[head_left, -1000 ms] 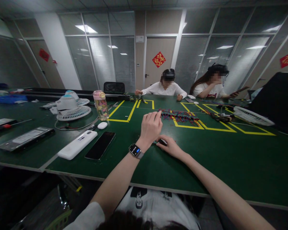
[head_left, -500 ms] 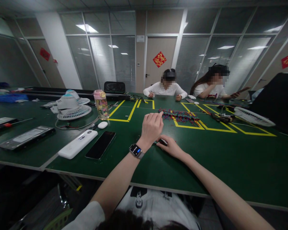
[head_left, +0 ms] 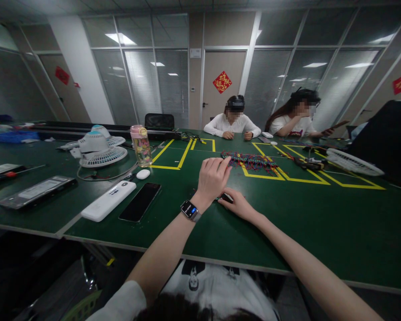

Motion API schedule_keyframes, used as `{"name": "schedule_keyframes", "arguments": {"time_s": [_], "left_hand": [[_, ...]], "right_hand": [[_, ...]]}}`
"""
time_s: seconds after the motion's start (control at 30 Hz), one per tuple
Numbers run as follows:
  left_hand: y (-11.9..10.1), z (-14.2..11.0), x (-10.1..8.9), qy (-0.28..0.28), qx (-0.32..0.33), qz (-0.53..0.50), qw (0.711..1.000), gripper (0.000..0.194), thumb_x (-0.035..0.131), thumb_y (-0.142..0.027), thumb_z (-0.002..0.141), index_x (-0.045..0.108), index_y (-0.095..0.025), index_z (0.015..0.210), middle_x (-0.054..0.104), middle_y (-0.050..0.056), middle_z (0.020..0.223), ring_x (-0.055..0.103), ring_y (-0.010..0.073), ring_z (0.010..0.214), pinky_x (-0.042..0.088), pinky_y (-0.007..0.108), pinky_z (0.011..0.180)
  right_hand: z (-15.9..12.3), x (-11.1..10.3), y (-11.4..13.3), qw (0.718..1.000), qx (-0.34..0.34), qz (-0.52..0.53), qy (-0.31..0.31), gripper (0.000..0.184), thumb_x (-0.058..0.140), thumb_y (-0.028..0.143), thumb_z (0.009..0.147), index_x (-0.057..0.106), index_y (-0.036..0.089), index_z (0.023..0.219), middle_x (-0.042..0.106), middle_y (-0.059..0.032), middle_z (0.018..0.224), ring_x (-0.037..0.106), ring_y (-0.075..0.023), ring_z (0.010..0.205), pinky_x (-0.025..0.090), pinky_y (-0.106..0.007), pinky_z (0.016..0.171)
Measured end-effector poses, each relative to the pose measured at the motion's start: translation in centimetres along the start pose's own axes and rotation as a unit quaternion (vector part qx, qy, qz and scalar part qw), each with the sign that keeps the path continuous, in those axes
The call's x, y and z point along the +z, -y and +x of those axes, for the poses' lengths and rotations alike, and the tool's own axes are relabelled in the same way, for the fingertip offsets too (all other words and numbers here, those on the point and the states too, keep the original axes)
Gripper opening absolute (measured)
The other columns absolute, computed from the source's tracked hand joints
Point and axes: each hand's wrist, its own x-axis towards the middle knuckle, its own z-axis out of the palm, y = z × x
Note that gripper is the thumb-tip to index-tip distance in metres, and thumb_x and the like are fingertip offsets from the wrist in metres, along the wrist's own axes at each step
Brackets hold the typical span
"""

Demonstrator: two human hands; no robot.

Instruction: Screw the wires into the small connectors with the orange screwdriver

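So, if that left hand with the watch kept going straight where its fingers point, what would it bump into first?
Most likely the bundle of coloured wires: its left end lies just by the left hand's fingertips, though depth is hard to judge.

The wire bundle (head_left: 250,163) looks rough; the phone (head_left: 141,203), glossy; the bottle (head_left: 142,151), clear plastic.

Both arms stretched forward and converged ahead of the torso. The left forearm (head_left: 169,249) slanted up and inward to the left grip (head_left: 214,178), which sat farther out, back uppermost, its fingers bent close together. The right forearm (head_left: 290,245) ran in from the lower right. The right grip (head_left: 236,202) lay lower and nearer the body, thumb and forefinger directed leftward. The left palm was hidden from sight.
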Motion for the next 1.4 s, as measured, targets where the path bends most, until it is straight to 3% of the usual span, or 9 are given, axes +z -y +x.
{"name": "schedule_keyframes", "arguments": {"time_s": [0.13,0.33,0.57,0.77,1.03,1.27,1.4], "left_hand": [[-0.09,-0.01,-0.24,-0.002,-0.007,0.008,1.0,0.027,0.046,-0.035,0.091,0.061,-0.02,0.108,0.057,0.007,0.091,0.051,0.0208,0.086,0.039,0.034,0.078],[-0.06,-0.02,-0.1,0.006,0.005,-0.014,1.0,0.035,0.041,-0.016,0.089,0.053,-0.013,0.122,0.059,0.009,0.101,0.051,0.0209,0.097,0.038,0.035,0.088],[-0.16,-0.07,-0.25,0.007,-0.005,0.0,1.0,0.027,0.047,-0.033,0.091,0.06,-0.017,0.109,0.059,0.008,0.092,0.053,0.0215,0.09,0.04,0.035,0.082],[-0.11,-0.05,-0.01,0.0,0.011,-0.027,1.0,0.032,0.038,-0.017,0.092,0.055,-0.014,0.119,0.062,0.01,0.11,0.053,0.0192,0.105,0.039,0.035,0.092],[-0.12,-0.12,-0.18,-0.003,0.009,-0.008,1.0,0.027,0.045,-0.029,0.092,0.061,-0.02,0.111,0.061,0.007,0.091,0.054,0.0198,0.088,0.04,0.034,0.081],[-0.19,-0.12,-0.02,-0.003,0.013,-0.04,0.999,0.033,0.038,-0.016,0.092,0.054,-0.014,0.121,0.061,0.009,0.104,0.052,0.0191,0.099,0.039,0.035,0.089],[-0.26,-0.15,0.19,-0.007,-0.027,-0.056,0.998,0.027,0.045,-0.027,0.092,0.059,-0.018,0.113,0.06,0.007,0.094,0.053,0.0189,0.091,0.04,0.034,0.084]], "right_hand": [[-0.02,0.14,-0.23,1.0,-0.003,0.002,-0.005,0.009,0.059,0.023,0.081,0.062,0.019,0.088,0.065,-0.0044,0.09,0.06,-0.0193,0.084,0.046,-0.031,0.079],[-0.01,0.15,-0.33,1.0,-0.001,0.004,-0.004,0.01,0.059,0.023,0.081,0.063,0.019,0.088,0.066,-0.0043,0.09,0.06,-0.0198,0.085,0.047,-0.032,0.081],[0.01,0.11,-0.17,1.0,0.005,0.003,-0.003,0.01,0.059,0.022,0.081,0.063,0.019,0.09,0.066,-0.0051,0.092,0.06,-0.0198,0.084,0.047,-0.032,0.079],[0.02,0.12,-0.23,1.0,0.0,0.006,0.0,0.01,0.059,0.023,0.081,0.063,0.019,0.089,0.066,-0.0049,0.09,0.06,-0.0206,0.087,0.047,-0.033,0.083],[0.0,0.17,-0.25,1.0,0.005,-0.004,-0.004,0.011,0.059,0.023,0.081,0.063,0.018,0.091,0.066,-0.0052,0.092,0.06,-0.0201,0.085,0.047,-0.033,0.081],[-0.02,0.15,-0.23,1.0,0.005,0.007,-0.004,0.009,0.059,0.023,0.081,0.063,0.019,0.088,0.065,-0.0048,0.089,0.06,-0.0207,0.086,0.047,-0.035,0.083],[-0.02,0.13,-0.12,1.0,0.002,0.009,-0.005,0.011,0.059,0.022,0.081,0.063,0.019,0.09,0.066,-0.0051,0.092,0.06,-0.0208,0.088,0.047,-0.035,0.083]]}}
